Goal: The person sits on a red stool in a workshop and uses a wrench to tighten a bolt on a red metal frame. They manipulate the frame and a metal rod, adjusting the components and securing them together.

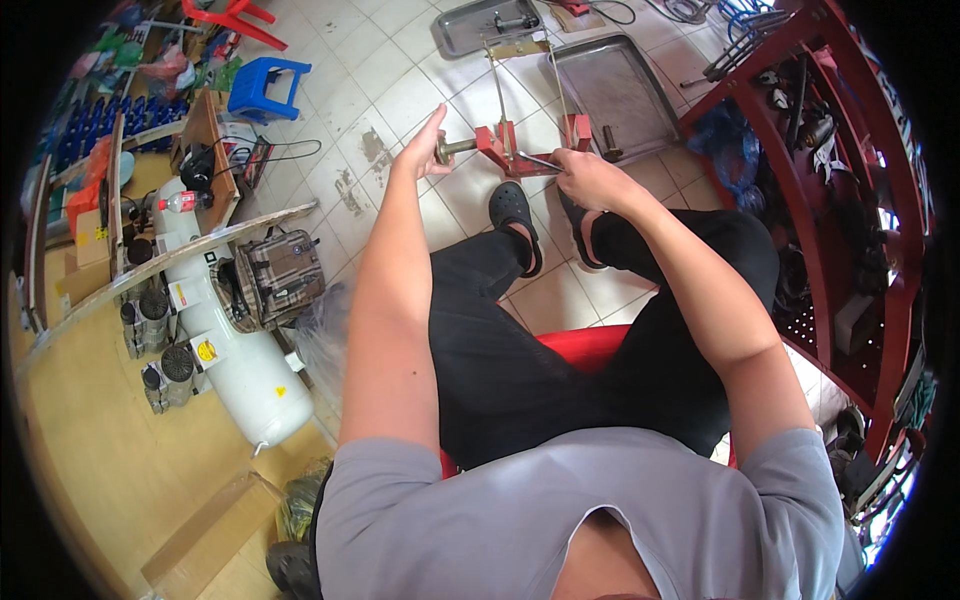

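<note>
My left hand (424, 150) is at the round, brass-coloured end of a metal shaft (460, 147). Its thumb lies below that end and its longer fingers reach past it. The shaft runs into a red metal fixture (496, 146), which has two upright blocks and thin rods leading to a plate (518, 47) at the far end. My right hand (590, 178) closes round a slim silver wrench (538, 160), whose head points left across the front of the fixture. Fingers hide the wrench's other end.
To the right of the fixture lie a grey metal tray (640, 75) and a short bolt-like part (611, 140). A second tray (458, 30) is farther off. Red shelving (835, 330) with tools stands right. A blue stool (268, 88) and white compressor tank (250, 380) are left.
</note>
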### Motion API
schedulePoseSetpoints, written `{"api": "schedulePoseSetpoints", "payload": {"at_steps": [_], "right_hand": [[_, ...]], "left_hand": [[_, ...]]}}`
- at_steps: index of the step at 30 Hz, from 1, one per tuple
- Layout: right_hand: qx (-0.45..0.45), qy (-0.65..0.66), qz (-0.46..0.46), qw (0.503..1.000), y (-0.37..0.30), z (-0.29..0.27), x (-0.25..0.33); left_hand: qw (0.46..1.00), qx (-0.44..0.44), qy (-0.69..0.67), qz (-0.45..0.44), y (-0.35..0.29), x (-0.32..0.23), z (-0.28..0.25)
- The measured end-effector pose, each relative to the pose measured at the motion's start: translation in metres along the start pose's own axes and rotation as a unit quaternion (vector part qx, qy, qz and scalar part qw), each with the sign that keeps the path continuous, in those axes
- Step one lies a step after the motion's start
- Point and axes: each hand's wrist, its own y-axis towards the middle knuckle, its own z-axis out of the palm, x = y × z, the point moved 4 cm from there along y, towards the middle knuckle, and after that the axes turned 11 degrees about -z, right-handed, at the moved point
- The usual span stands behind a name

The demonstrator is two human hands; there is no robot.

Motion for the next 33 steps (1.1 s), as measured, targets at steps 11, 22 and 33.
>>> {"api": "schedulePoseSetpoints", "payload": {"at_steps": [11, 22, 33], "right_hand": [[0.0, -0.002, -0.016, 1.0, 0.001, 0.0, 0.008], [-0.013, 0.005, -0.04, 0.999, 0.003, 0.002, 0.009], [-0.022, 0.006, -0.037, 0.999, -0.002, -0.002, 0.008]], "left_hand": [[0.989, -0.112, 0.047, 0.084, 0.009, 0.007, -0.015], [0.999, -0.002, 0.026, -0.041, -0.003, 0.016, -0.04], [0.999, 0.032, 0.015, -0.017, 0.004, 0.008, -0.009]]}}
